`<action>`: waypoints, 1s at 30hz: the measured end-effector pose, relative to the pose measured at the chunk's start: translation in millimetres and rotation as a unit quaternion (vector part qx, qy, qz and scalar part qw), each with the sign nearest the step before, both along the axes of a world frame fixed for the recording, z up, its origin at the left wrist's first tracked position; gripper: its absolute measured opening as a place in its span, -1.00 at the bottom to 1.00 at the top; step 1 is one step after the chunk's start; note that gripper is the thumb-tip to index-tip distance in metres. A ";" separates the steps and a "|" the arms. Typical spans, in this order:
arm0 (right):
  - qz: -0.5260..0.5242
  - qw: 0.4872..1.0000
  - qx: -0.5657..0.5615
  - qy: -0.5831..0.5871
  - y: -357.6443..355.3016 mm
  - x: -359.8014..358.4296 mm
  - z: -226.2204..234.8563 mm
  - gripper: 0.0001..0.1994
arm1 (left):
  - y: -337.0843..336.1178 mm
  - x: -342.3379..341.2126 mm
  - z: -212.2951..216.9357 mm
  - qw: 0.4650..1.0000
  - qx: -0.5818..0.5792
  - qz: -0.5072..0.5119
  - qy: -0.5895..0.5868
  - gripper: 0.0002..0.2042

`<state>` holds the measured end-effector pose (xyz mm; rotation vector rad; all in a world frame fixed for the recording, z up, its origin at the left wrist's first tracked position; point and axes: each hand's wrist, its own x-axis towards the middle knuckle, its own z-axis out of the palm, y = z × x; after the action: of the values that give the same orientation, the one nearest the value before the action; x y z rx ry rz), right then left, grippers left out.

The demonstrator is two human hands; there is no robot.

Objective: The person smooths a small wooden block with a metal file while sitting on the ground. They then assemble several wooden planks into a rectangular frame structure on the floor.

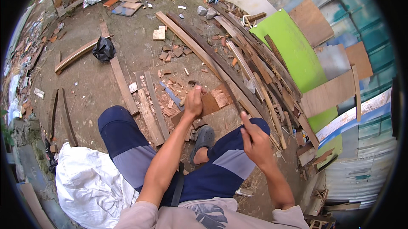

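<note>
Right here, low in front of me, my left hand (194, 105) is curled over the work, fingers bent in above a brown board (208, 105) on the ground; whether they pinch anything, I cannot tell, because the back of the hand hides it! Across on the other side, my right hand (258, 144) is up by my right knee, fingers folded around the near end of a long dark strip (233, 95), and that strip slants away from me toward the board, blade-like, though its exact kind is unclear. Just beyond the left knuckles, on the board's far end, sits a rough reddish wood block (220, 98), and look at the wood chips (168, 112) scattered to the left, with a blue strip (171, 94) lying among them! My grey clog (204, 139) is planted close to the board, between my knees. Out past the block runs a long plank (191, 44), bowed by the lens, with the wood pile (272, 76) beside it and a bright green panel (293, 50) behind; over to the left, a black plastic bag (104, 49) rests on timber, and a white sack (87, 186) bulges beside my left thigh
</note>
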<state>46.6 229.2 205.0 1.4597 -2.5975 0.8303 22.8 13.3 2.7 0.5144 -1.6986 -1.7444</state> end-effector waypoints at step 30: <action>-0.009 0.997 0.025 0.071 -1.3 -13.6 12.4 -0.46 | -3.9 -10.6 -2.9 1.000 0.000 -0.013 -0.016 -0.50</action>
<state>33.0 227.9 217.4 1.4488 -2.5402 0.6377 12.2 9.4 -0.2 0.5264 -1.7351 -1.7626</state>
